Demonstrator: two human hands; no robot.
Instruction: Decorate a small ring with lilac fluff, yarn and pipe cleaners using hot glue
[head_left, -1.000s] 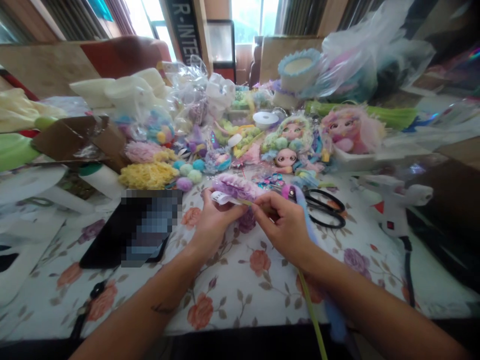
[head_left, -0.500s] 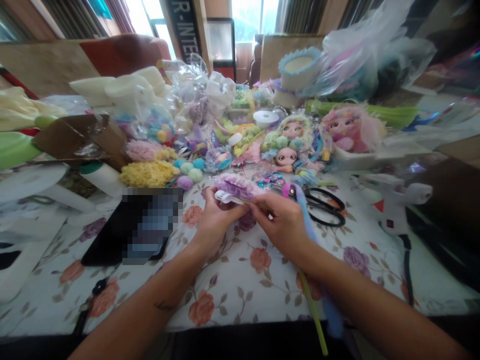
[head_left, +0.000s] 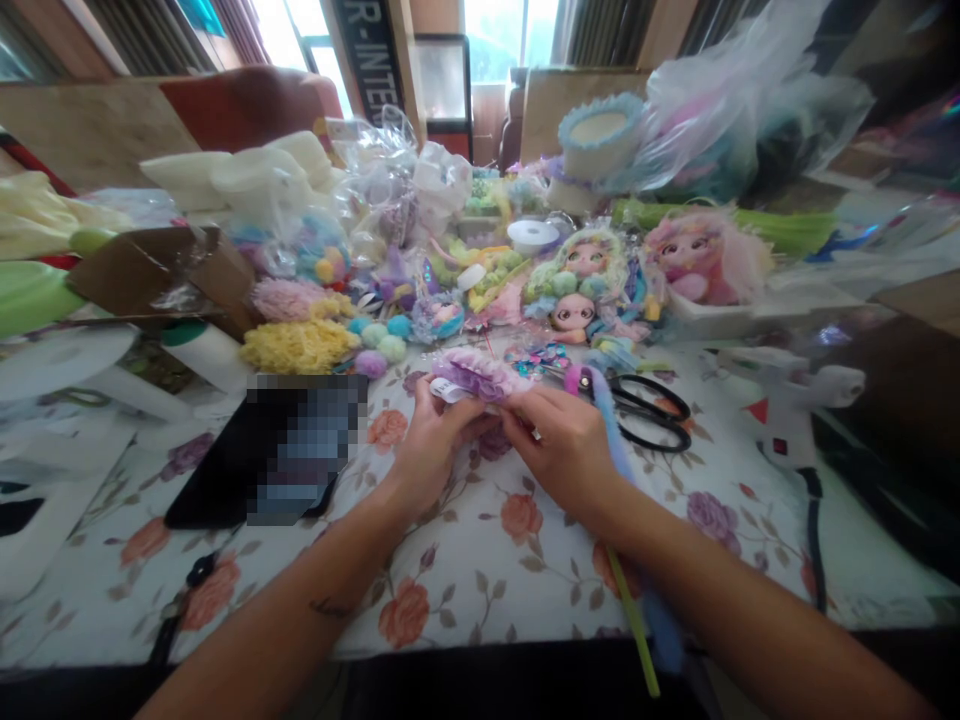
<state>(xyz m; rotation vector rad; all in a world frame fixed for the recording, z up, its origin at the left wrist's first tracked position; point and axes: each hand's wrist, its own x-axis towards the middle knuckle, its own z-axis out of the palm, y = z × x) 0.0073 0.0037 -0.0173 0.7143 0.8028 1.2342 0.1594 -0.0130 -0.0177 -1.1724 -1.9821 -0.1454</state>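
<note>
A lilac ruffled fabric piece (head_left: 480,372) with a white printed tag (head_left: 448,390) is held up between both hands over the flowered cloth. My left hand (head_left: 429,440) grips its left end, fingers closed and thumb bent inward. At the lower right edge, my right hand (head_left: 559,430) pinches the piece; its fingertips are partly hidden. A thin yellow-green strip (head_left: 634,625) passes under my right wrist and hangs over the table's front edge. Beside it runs a fluffy pale-blue strip (head_left: 616,430). Black-handled scissors (head_left: 651,412) lie to the right of my right hand.
A black tablet (head_left: 217,470) lies left, near a thread cone (head_left: 202,355). Yellow fluffy trim (head_left: 300,347), pompoms (head_left: 391,348), doll faces (head_left: 574,316) and a ribbon spool (head_left: 532,235) crowd the back. A white glue gun (head_left: 791,410) with a cable stands right.
My left thumb and fingers have closed in towards the right hand, covering part of the white tag. The hanging end of the yellow-green strip has shifted slightly right and up.
</note>
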